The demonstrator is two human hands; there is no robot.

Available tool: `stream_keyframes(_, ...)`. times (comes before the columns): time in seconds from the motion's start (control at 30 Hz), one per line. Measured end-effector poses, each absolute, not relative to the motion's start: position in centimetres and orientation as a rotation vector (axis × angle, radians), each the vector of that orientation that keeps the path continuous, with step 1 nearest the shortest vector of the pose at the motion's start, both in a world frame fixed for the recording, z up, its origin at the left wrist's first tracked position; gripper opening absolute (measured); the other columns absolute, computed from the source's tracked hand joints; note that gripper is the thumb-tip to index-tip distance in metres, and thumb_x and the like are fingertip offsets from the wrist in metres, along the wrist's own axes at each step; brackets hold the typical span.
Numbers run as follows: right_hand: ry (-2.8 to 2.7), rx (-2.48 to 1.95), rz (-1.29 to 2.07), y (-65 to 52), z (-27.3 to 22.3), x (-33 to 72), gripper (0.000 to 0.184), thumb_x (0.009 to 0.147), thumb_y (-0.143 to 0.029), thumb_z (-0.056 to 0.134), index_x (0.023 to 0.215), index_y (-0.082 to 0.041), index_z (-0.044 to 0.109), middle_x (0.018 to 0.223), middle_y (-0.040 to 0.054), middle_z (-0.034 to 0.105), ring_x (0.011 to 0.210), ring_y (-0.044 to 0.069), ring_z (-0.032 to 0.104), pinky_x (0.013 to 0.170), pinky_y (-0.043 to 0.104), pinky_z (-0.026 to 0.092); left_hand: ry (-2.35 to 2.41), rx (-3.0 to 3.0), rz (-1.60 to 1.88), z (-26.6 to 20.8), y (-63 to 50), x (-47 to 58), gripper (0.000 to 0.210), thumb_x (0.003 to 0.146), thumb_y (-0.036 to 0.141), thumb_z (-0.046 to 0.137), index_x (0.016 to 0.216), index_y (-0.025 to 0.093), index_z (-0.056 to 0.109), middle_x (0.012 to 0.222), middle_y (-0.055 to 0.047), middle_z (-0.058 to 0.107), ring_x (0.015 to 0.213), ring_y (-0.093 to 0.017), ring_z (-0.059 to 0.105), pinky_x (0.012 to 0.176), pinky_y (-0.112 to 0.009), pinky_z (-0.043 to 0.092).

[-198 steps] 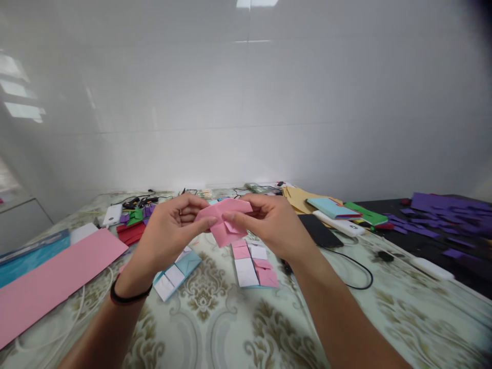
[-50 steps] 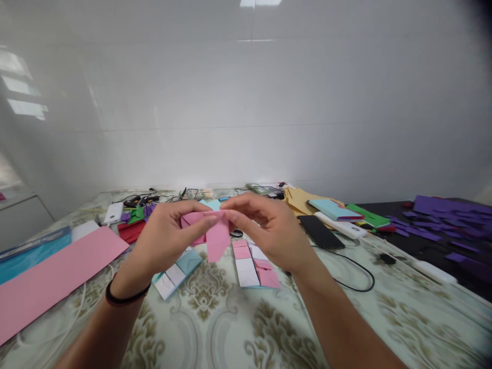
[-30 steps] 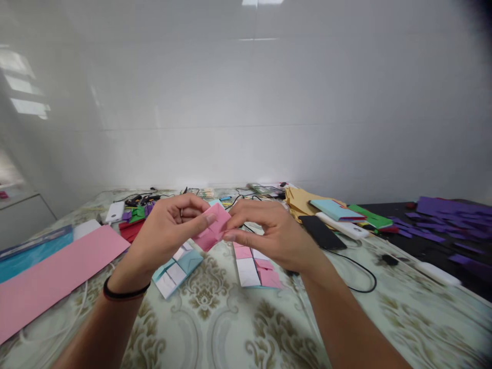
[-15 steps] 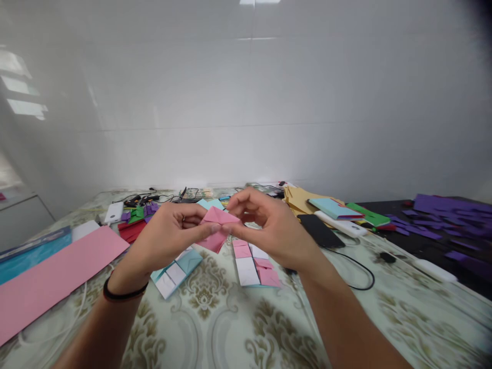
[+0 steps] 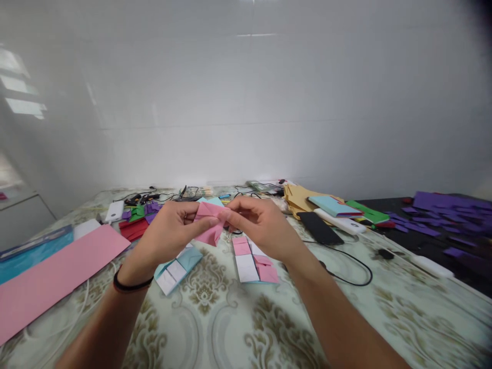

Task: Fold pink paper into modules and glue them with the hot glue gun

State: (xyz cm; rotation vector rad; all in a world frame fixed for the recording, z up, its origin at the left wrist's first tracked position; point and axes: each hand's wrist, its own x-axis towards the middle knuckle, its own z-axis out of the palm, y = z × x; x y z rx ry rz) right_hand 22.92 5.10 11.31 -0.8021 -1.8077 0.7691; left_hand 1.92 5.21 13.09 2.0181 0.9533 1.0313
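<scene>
A folded piece of pink paper (image 5: 208, 234) is held up above the table between both hands. My left hand (image 5: 175, 228) pinches its left side, thumb in front and fingers behind. At its right edge, my right hand (image 5: 261, 225) pinches the paper between thumb and forefinger. Below on the cloth lie a light-blue and white folded paper piece (image 5: 179, 269), under the left hand, and a pink and white folded paper piece (image 5: 254, 264), under the right. Part of a light-blue paper (image 5: 210, 201) shows behind the pink one.
A long pink sheet (image 5: 61, 277) lies at left beside red folded papers (image 5: 134, 229). To the right are a black phone (image 5: 320, 228), a white power strip (image 5: 342, 221), yellow papers (image 5: 298, 199) and purple paper pieces (image 5: 446, 215). Cables run along the back and right.
My right thumb and forefinger have closed on the paper's right edge. The pink paper has turned and its folded top has changed shape; both hands have shifted slightly.
</scene>
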Motion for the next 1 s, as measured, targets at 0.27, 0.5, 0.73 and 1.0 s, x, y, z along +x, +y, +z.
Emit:
stream_keyframes(0.27,-2.114,-1.077,0.643,4.1,7.0,25.7,0.025,0.098,-0.036,0.063,0.081,-0.02,0.072,0.074,0.0013,0.072,0.068,0.016,0.063,0.065,0.027,0.045,1.082,2.091,0.565,6.8,5.0,1.2,0.03,0.094,0.04,0.06,0.074,0.018,0.064,0.07,0.002,0.058,0.064,-0.014,0.049,0.06,-0.024,0.035)
stream_keyframes(0.5,-1.944,-1.667,0.316,2.3,0.2,36.8,0.027,0.098,-0.034,0.051,0.099,-0.018,0.072,0.102,0.0139,0.077,0.091,0.028,0.073,0.086,0.04,0.056,1.181,1.987,0.41,-0.8,2.1,-0.8,0.027,0.092,0.04,0.062,0.075,0.021,0.053,0.065,0.007,0.039,0.06,-0.014,0.038,0.056,-0.026,0.029)
stream_keyframes(0.73,-1.958,-1.922,0.203,5.2,-6.2,41.0,0.05,0.078,-0.021,0.066,0.127,-0.014,0.069,0.124,0.021,0.069,0.121,0.039,0.066,0.107,0.051,0.051,1.026,1.737,0.507,-3.0,1.5,-0.8,0.062,0.082,0.031,0.073,0.139,0.022,0.051,0.073,0.005,0.052,0.062,-0.016,0.049,0.056,-0.025,0.037)
stream_keyframes(1.0,-1.973,-1.939,0.075,5.7,-6.6,42.7,0.026,0.073,-0.027,0.072,0.098,-0.019,0.071,0.104,0.0156,0.069,0.097,0.035,0.07,0.089,0.043,0.055,0.974,1.857,0.469,-3.7,1.1,-1.8,0.05,0.089,0.022,0.064,0.138,0.02,0.054,0.074,0.006,0.043,0.065,-0.014,0.044,0.059,-0.024,0.038)
